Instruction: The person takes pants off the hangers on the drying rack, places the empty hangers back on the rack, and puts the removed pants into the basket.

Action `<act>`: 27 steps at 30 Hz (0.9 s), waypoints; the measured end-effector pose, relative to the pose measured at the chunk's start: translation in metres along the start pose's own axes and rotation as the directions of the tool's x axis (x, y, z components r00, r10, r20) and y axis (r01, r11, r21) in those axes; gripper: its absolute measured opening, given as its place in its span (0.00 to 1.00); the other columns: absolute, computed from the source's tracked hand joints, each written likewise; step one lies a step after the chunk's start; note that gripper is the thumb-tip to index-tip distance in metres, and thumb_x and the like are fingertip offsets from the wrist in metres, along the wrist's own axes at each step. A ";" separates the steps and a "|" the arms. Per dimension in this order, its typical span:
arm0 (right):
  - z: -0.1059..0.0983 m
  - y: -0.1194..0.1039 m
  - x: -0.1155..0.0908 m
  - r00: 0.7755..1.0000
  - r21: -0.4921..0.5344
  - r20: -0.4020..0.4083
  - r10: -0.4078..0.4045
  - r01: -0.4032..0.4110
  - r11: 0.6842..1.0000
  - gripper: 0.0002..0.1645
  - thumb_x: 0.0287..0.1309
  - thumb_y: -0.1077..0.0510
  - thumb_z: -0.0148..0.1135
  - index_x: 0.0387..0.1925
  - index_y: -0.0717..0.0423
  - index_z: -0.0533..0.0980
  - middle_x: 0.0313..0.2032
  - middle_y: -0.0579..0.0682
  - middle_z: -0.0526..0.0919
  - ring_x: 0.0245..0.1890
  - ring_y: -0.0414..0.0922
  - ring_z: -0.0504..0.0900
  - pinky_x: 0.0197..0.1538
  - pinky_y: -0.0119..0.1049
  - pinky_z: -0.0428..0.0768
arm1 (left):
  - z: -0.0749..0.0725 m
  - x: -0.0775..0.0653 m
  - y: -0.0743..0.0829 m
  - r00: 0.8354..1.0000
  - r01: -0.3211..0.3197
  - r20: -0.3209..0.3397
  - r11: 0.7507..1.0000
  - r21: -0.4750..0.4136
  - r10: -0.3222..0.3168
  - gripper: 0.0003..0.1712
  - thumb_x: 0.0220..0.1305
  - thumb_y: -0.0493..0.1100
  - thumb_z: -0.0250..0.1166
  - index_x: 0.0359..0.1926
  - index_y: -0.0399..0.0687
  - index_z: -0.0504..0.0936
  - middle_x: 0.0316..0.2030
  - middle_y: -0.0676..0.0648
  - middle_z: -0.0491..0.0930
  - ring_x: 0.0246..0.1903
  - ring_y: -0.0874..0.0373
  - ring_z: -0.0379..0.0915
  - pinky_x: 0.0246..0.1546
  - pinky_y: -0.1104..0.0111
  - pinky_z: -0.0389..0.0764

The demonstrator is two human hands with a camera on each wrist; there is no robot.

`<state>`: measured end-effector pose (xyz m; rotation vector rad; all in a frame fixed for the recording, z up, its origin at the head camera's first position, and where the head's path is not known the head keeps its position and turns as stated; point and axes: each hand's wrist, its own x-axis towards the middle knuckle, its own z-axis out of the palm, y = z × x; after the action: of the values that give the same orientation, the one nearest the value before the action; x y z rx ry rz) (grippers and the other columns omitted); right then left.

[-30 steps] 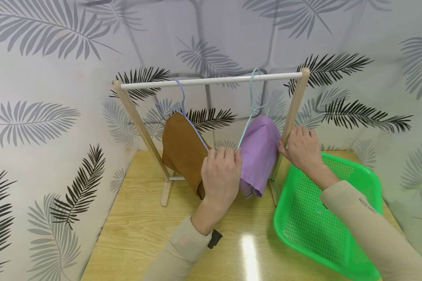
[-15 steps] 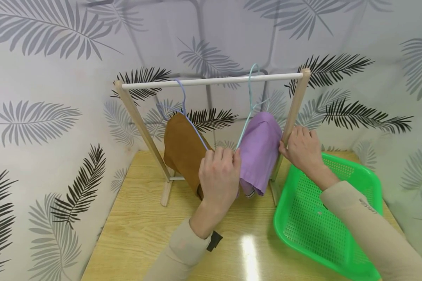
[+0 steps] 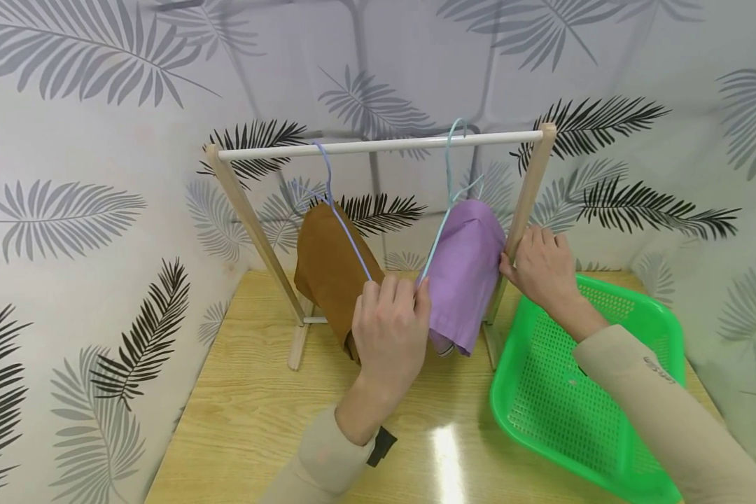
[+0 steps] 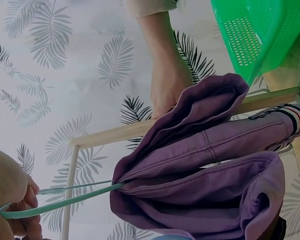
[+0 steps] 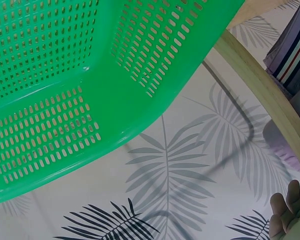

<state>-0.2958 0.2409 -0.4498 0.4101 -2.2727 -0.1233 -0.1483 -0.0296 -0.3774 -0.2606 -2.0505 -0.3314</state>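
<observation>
The turquoise hanger [image 4: 72, 201] is hooked over the white rail [image 3: 378, 145], its near arm running down into your left hand [image 3: 389, 329], whose fingers are curled tight around it. The near arm of the blue hanger [image 3: 329, 187], also hooked on the rail, meets the same hand, so you appear to be grasping both.

The step in hand looks like handling the two hung garments at the rail. Your next move likely calls for minding both hooks, as a tug on either arm could lift one off.

The purple garment [image 3: 466, 273] on the turquoise hanger is soft, folded cloth with raised seams and a striped band [image 4: 296, 117] at one end. The brown garment [image 3: 334, 259] beneath the blue hanger looks smooth and plain. Both hangers are thin and rounded.

Your right hand [image 3: 544, 264] clasps the pale wooden right post [image 3: 528, 189], apparently steadying it. Just beside it, the green basket [image 3: 506, 381], glossy and perforated like plastic, stands on the wood-grained table [image 3: 252, 420].
</observation>
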 end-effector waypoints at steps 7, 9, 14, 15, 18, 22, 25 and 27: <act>-0.001 -0.001 0.000 1.000 0.014 0.026 0.014 -0.014 1.000 0.28 0.62 0.47 0.69 0.30 0.70 0.72 0.25 0.63 0.76 0.27 0.61 0.75 0.31 0.49 0.69 | -0.004 -0.009 -0.004 1.000 -0.010 -0.008 1.000 -0.010 0.010 0.18 0.68 0.46 0.72 0.23 0.46 0.78 0.21 0.49 0.77 0.24 0.53 0.66 0.23 0.70 0.67; -0.001 -0.001 0.000 1.000 0.014 0.028 0.012 -0.012 1.000 0.28 0.61 0.47 0.69 0.30 0.70 0.72 0.25 0.63 0.76 0.27 0.61 0.75 0.31 0.49 0.70 | -0.004 -0.012 -0.005 1.000 -0.007 -0.006 1.000 -0.017 0.007 0.17 0.68 0.46 0.71 0.24 0.46 0.78 0.21 0.49 0.77 0.24 0.53 0.66 0.23 0.70 0.67; -0.001 -0.001 -0.001 1.000 0.006 0.005 -0.008 0.008 1.000 0.28 0.61 0.47 0.70 0.30 0.70 0.73 0.25 0.63 0.75 0.26 0.60 0.74 0.29 0.48 0.69 | -0.006 -0.018 -0.009 1.000 0.001 -0.002 0.999 -0.035 -0.001 0.18 0.68 0.45 0.71 0.23 0.45 0.77 0.21 0.49 0.76 0.24 0.53 0.65 0.24 0.70 0.67; -0.002 -0.001 -0.001 1.000 0.005 -0.001 -0.012 0.012 1.000 0.28 0.62 0.47 0.70 0.30 0.70 0.73 0.25 0.62 0.75 0.26 0.60 0.74 0.29 0.47 0.69 | -0.006 -0.019 -0.010 1.000 0.001 -0.001 0.999 -0.039 -0.001 0.18 0.68 0.45 0.71 0.23 0.45 0.77 0.21 0.49 0.75 0.24 0.53 0.65 0.24 0.69 0.67; -0.001 -0.001 -0.002 1.000 0.010 -0.004 -0.017 0.017 1.000 0.27 0.63 0.47 0.68 0.30 0.70 0.72 0.25 0.62 0.75 0.26 0.60 0.74 0.28 0.47 0.69 | -0.007 -0.023 -0.011 1.000 -0.004 0.003 0.999 -0.054 0.004 0.19 0.69 0.45 0.71 0.23 0.45 0.76 0.21 0.48 0.76 0.24 0.53 0.65 0.24 0.69 0.68; -0.001 0.000 -0.001 1.000 0.040 0.019 -0.014 0.013 0.999 0.26 0.64 0.47 0.66 0.30 0.69 0.72 0.26 0.64 0.76 0.27 0.62 0.75 0.29 0.49 0.71 | -0.007 -0.029 -0.012 1.000 -0.014 0.020 0.997 -0.077 0.015 0.18 0.68 0.43 0.71 0.23 0.45 0.76 0.21 0.49 0.74 0.23 0.54 0.64 0.24 0.71 0.67; -0.003 -0.001 -0.001 0.999 0.076 0.050 0.005 -0.009 0.997 0.26 0.64 0.48 0.68 0.31 0.69 0.72 0.27 0.66 0.77 0.28 0.63 0.76 0.31 0.51 0.72 | -0.006 -0.033 -0.013 0.999 -0.019 0.024 0.996 -0.088 0.021 0.18 0.68 0.43 0.71 0.24 0.45 0.75 0.20 0.49 0.73 0.23 0.55 0.62 0.24 0.71 0.66; -0.005 -0.001 -0.001 0.997 0.097 0.078 0.024 -0.031 0.995 0.26 0.63 0.48 0.68 0.32 0.70 0.72 0.28 0.66 0.77 0.29 0.63 0.76 0.31 0.51 0.72 | -0.006 -0.035 -0.013 1.000 -0.021 0.020 0.996 -0.092 0.023 0.18 0.69 0.43 0.70 0.24 0.45 0.75 0.20 0.49 0.73 0.23 0.54 0.62 0.24 0.71 0.66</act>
<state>-0.2909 0.2406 -0.4476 0.4321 -2.3663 -0.0133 -0.1305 -0.0452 -0.4070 -0.3440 -2.0539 -0.4119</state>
